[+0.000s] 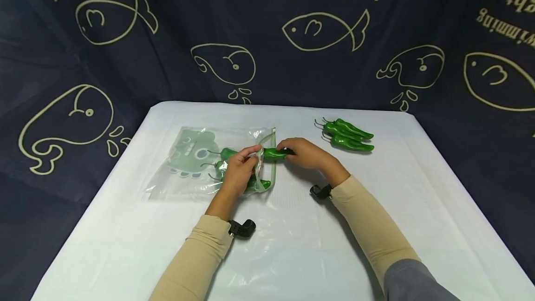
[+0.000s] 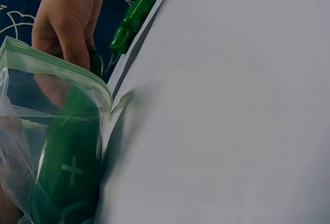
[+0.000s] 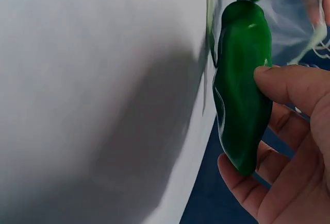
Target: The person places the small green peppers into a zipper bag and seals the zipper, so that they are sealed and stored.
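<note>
Firstly, clear bag (image 1: pixel 184 188): lay left of centre on a white table (image 1: pixel 288 245), printed with a pale green cartoon animal, its green-edged mouth gaping to the right.
Bagged peppers (image 1: pixel 263 184): green, inside the bag, three thin stems pointing left.
Left hand (image 1: pixel 238 171): thumb and fingers pinched the bag's film beside the mouth.
Held pepper (image 1: pixel 273 153): glossy green, crossing the bag's mouth, part in and part out; another green piece showed just past it in the right wrist view, perhaps a second pepper, though the clear film made that hard to tell.
Right hand (image 1: pixel 305 152): thumb on one side of the held pepper, fingers curled on the other, gripping it toward its tapered end.
Loose peppers (image 1: pixel 348 136): three, green, clustered side by side toward the table's back right, stems left, tips right.
Dark blue curtain (image 1: pixel 255 13): hung behind everything, full width, with cream fish and whale outlines and upside-down lettering.
</note>
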Demonstrator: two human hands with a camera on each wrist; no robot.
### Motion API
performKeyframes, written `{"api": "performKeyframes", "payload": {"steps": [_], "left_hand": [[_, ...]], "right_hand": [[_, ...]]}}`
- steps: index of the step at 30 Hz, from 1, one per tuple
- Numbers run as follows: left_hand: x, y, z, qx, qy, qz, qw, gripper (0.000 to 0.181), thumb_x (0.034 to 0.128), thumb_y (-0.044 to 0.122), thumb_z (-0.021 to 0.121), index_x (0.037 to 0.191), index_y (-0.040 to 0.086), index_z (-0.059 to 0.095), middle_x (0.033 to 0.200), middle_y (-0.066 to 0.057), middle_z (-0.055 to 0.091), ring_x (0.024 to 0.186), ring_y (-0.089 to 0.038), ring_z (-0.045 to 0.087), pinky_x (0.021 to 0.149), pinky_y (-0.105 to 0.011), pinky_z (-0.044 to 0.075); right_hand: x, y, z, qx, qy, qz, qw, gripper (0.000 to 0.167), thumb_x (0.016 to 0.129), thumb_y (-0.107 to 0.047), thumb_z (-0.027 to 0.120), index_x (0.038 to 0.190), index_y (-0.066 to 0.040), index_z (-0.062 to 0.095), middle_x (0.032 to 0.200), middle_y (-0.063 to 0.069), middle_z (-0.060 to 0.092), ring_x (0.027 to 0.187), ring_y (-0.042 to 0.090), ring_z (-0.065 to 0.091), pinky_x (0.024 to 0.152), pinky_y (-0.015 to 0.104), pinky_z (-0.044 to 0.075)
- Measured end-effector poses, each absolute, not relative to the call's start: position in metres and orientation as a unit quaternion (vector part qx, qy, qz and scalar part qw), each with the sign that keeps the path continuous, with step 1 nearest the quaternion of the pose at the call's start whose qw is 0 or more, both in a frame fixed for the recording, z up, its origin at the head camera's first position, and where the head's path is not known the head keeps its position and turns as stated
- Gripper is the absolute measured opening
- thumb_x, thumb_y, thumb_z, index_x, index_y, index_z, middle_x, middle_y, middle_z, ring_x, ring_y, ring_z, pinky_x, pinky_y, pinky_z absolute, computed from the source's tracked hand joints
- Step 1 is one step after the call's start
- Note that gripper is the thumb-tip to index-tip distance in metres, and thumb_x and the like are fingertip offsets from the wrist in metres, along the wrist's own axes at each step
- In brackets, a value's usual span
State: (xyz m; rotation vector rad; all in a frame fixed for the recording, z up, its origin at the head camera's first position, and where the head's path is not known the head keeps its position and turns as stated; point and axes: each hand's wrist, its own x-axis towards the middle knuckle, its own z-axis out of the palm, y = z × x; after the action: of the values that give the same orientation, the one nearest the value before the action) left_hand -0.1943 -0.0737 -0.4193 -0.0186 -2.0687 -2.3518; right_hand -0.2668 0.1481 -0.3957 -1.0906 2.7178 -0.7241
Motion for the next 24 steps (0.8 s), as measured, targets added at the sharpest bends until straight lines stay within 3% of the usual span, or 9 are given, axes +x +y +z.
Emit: {"api": "performKeyframes", "payload": {"steps": [8,16,24], "left_hand": [[-0.194,-0.073,-0.420,-0.014,-0.655,-0.756,0.004,0.037,0.0931,-0.001,0.054,0.129,0.000,0.065,0.113,-0.012,0.063,0.077,-0.009,0.055,0.061,-0.020,0.048],[-0.194,-0.074,-0.420,-0.013,-0.657,-0.754,0.004,0.036,0.0935,0.000,0.055,0.128,0.001,0.066,0.122,-0.011,0.062,0.081,-0.010,0.055,0.062,-0.020,0.049],[-0.194,-0.073,-0.420,-0.015,-0.653,-0.757,0.006,0.036,0.0930,-0.001,0.055,0.127,0.002,0.067,0.125,-0.011,0.061,0.082,-0.010,0.056,0.063,-0.019,0.049]], "right_hand": [[-0.270,0.134,-0.398,-0.368,0.895,-0.243,0.065,0.032,0.094,0.000,0.060,0.125,-0.005,0.065,0.125,0.009,0.064,0.118,0.024,0.058,0.102,0.042,0.044],[-0.271,0.126,-0.397,-0.378,0.892,-0.227,0.096,0.044,0.092,0.006,0.056,0.135,-0.003,0.059,0.136,0.013,0.058,0.130,0.029,0.050,0.109,0.043,0.038],[-0.269,0.124,-0.400,-0.376,0.893,-0.231,0.086,0.046,0.092,0.008,0.055,0.136,-0.006,0.060,0.128,0.012,0.060,0.122,0.026,0.054,0.104,0.042,0.042]]}}
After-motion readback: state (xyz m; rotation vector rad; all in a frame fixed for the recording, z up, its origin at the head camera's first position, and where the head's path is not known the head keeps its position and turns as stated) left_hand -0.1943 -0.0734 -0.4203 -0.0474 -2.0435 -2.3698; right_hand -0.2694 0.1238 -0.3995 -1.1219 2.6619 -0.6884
